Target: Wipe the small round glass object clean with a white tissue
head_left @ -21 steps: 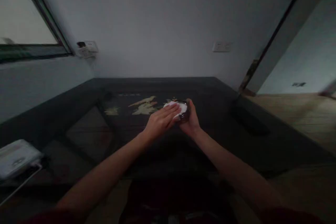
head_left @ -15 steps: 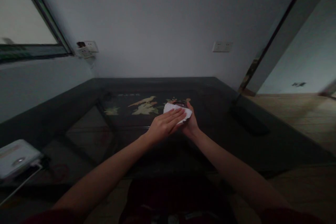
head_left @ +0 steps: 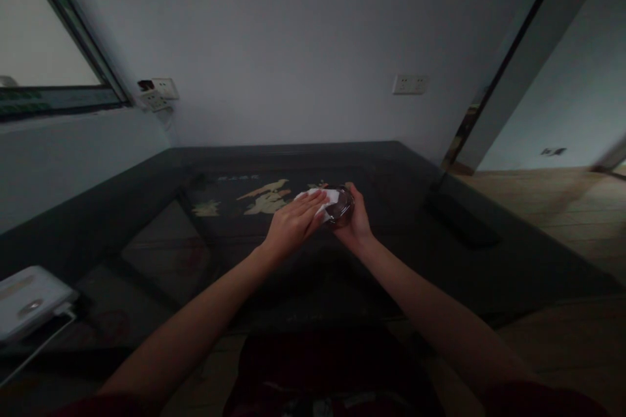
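Over the dark glass tabletop (head_left: 391,260), both hands meet around a small round, shiny, see-through object (head_left: 343,206), which looks like glass; its exact kind cannot be made out. My right hand (head_left: 358,225) grips it from the right, thumb and fingers around its edge. A white tissue or cloth (head_left: 331,196) lies against the object's left side. My left hand (head_left: 296,216) presses this white piece onto it with the fingers laid over it, hiding part of both.
A white box-shaped device (head_left: 34,303) with a cable sits at the left edge. A long black object (head_left: 460,221) lies on the table's right side. Gold bird and flower pictures (head_left: 267,199) show under the glass. Wall sockets (head_left: 409,84) are behind.
My left hand has slid left with the white tissue, baring more of the round object. My right hand still holds it. The view has shifted slightly.
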{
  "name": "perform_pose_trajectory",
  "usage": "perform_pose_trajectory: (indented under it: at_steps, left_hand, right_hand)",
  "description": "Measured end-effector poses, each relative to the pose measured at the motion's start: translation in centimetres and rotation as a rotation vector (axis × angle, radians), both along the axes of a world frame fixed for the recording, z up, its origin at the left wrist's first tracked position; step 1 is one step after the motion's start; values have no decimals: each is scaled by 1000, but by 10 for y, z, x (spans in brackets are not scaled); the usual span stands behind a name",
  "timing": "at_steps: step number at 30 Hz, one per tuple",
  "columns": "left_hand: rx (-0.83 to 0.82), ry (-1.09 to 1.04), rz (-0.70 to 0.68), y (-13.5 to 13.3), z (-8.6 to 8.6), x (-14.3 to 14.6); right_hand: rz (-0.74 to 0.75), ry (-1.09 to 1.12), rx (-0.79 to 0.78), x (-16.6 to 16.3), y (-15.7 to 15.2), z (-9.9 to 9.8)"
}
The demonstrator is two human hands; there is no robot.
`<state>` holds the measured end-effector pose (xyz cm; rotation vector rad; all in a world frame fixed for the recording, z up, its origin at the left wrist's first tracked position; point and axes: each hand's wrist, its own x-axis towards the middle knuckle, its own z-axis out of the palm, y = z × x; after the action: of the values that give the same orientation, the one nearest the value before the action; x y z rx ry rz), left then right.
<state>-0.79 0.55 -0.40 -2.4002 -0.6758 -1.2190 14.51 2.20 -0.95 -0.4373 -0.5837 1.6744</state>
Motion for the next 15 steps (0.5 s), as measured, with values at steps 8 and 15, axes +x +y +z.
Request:
perform_pose_trajectory:
  at_steps: [8, 15]
  left_hand:
    - [52, 106, -136, -8, -5, 7]
    - [-66, 95, -69, -4, 0, 6]
  right_hand:
    - [-17, -21, -66, 2, 3, -10]
    - [40, -2, -72, -12, -6, -14]
